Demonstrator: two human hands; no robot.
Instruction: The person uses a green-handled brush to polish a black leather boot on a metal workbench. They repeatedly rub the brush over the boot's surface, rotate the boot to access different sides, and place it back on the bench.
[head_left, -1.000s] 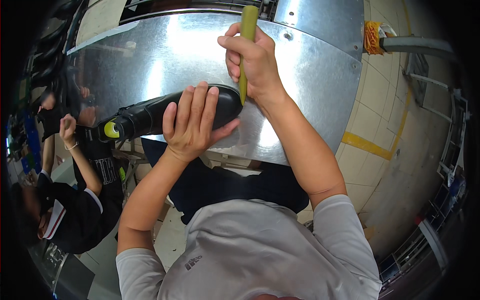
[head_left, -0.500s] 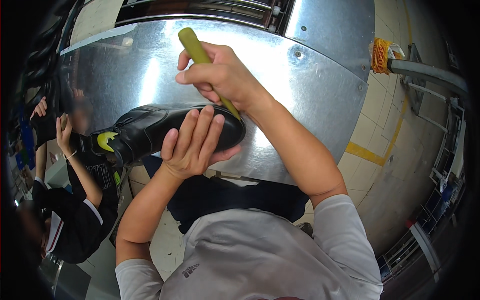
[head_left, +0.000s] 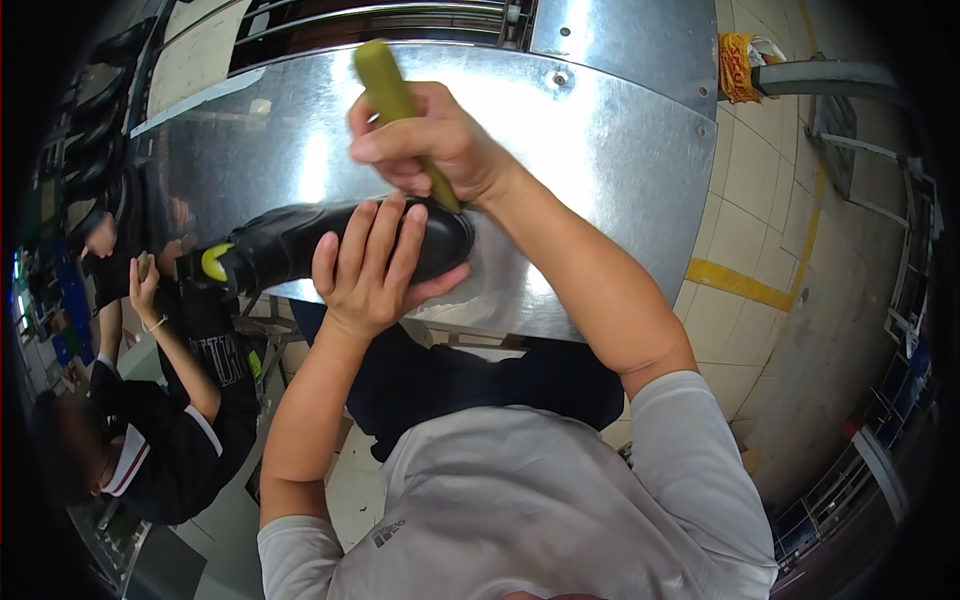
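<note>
Shoe (head_left: 300,240) on metal table (head_left: 600,150); left hand (head_left: 375,270) over shoe, right hand (head_left: 430,145) behind; co-worker (head_left: 150,440) left.

Bench (head_left: 600,150): bare sheet metal, shiny, reflective, with a screw head near its far right corner. One black shoe (head_left: 300,245) lies on it near the front edge, left of centre, lengthwise along that edge, toe to the right. A yellow-green tag shows at its heel end. Beyond the right edge, tiled floor (head_left: 760,200) with a yellow stripe.
</note>
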